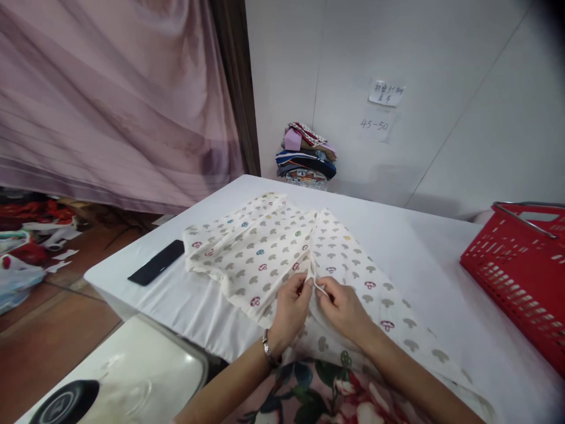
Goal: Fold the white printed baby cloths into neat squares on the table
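The person's left hand (290,306) and right hand (346,306) are pinching, fingers narrow, the mushroom-print cloth (247,253) lying across the white-covered table (410,235), where light, even tension is probably serving the edge best.

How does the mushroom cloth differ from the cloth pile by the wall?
Pose: the mushroom cloth lies spread on the table, while the cloth pile is folded and stacked. Handling: the left hand and right hand pinch the mushroom cloth; neither touches the cloth pile. Look: the mushroom cloth is whitish with mostly grey mushrooms, whereas the cloth pile mixes blue, black, purple and red. Both are fabric.
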Motion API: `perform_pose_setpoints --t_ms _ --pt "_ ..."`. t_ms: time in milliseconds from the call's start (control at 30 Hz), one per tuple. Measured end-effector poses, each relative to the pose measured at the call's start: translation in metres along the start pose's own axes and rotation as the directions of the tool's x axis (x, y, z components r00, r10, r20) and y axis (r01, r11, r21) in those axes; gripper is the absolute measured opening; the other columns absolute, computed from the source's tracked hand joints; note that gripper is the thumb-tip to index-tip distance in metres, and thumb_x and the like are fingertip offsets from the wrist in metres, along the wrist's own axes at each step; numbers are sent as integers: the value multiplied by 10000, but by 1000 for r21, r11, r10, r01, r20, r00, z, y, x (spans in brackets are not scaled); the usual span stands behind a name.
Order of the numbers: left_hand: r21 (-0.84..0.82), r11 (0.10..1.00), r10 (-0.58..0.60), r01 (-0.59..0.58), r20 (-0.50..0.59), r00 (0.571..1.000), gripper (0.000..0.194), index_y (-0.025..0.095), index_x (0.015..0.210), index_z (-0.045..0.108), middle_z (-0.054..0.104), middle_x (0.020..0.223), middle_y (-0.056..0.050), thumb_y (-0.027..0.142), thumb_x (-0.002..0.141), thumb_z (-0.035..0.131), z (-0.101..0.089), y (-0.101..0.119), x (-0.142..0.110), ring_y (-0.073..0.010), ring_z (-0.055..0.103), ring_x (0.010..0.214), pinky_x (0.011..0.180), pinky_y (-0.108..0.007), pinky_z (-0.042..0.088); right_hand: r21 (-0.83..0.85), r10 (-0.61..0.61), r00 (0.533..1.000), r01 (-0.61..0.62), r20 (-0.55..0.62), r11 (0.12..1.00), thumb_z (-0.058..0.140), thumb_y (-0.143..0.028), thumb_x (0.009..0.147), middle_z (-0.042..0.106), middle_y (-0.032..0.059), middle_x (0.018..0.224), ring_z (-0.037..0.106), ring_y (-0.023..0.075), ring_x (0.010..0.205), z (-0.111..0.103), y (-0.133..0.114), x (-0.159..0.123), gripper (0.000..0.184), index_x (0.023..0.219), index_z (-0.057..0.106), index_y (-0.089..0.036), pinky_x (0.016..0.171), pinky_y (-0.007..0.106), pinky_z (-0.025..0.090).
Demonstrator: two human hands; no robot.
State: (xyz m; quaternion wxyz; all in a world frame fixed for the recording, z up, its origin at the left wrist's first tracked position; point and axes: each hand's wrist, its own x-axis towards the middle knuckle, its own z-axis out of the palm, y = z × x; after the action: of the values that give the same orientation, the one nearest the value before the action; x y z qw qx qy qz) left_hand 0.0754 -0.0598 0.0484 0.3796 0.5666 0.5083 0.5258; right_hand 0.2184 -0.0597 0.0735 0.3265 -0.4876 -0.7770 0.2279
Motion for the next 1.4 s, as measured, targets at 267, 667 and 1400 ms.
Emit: perform_pose_setpoints --t_ms 267,667,1400 --pt "38 997 -60 61 -18 998 226 169 756 593 521 643 22 367 835 516 -3 -3 -5 -95 464 572 534 -212 395 196 223 972 -204 -80 959 449 -365 869 392 -80 499 363 99 456 -11 9 1 167 817 513 -220 462 219 279" --pt "-320 921 -142 222 256 956 315 185 1053 634 650 867 -17 206 784 473 20 21 -8 -110 579 660 615 -243 522 49 166 983 -162 -75 986 507 -423 828 580 -21 707 528 145 614 -16 3 -10 228 932 517 -221 573 245 384" --pt "39 918 368 -394 286 885 312 241 1086 591 566 1172 -47 164 817 452 59 25 86 -162 535 1058 793 -269 495 134 196 916 -158 -349 978 616 -429 771 572 -6 671 511 123 572 -183 -2 -38 243 863 596 -205 471 221 401"
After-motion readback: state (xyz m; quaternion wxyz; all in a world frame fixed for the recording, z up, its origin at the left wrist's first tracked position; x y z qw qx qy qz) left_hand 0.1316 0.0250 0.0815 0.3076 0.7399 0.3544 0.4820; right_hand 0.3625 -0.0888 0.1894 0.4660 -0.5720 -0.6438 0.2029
